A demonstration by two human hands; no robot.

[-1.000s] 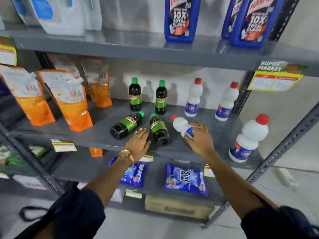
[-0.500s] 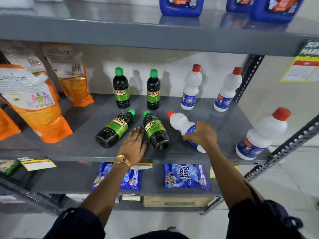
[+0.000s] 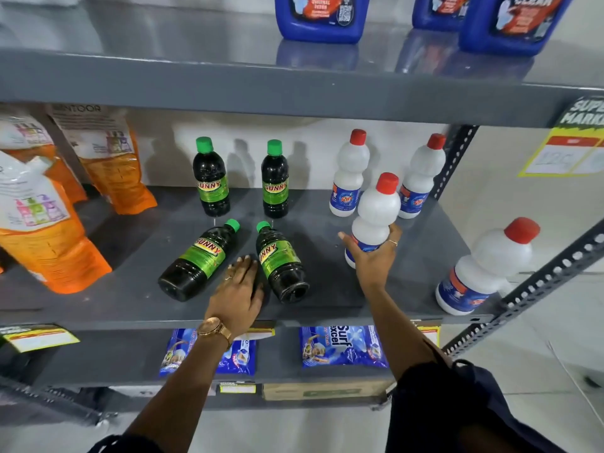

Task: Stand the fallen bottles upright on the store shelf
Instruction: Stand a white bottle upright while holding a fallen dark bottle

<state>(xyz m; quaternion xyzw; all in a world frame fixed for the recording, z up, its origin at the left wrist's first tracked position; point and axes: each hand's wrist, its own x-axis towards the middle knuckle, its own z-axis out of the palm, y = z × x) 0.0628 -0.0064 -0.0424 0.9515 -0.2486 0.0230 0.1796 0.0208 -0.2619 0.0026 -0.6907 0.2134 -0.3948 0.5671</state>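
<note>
1. The right hand [image 3: 372, 256] gripped the white bottle [image 3: 376, 217] around its lower body, red cap up, nearly upright above the grey shelf [image 3: 327, 299].
2. The left hand [image 3: 240, 289] lay flat and open on the shelf, between two fallen dark bottles.
3. The left fallen bottle [image 3: 199, 261] and right fallen bottle [image 3: 281, 263] both lay on their sides, green caps pointing rearward.

Dark green-capped bottles [image 3: 210, 178]: four. White red-capped bottles [image 3: 349, 173]: four. Blue jugs [image 3: 322, 18]: three. Orange pouches [image 3: 111, 158]: four visible. Blue sachets [image 3: 343, 346]: two.
</note>
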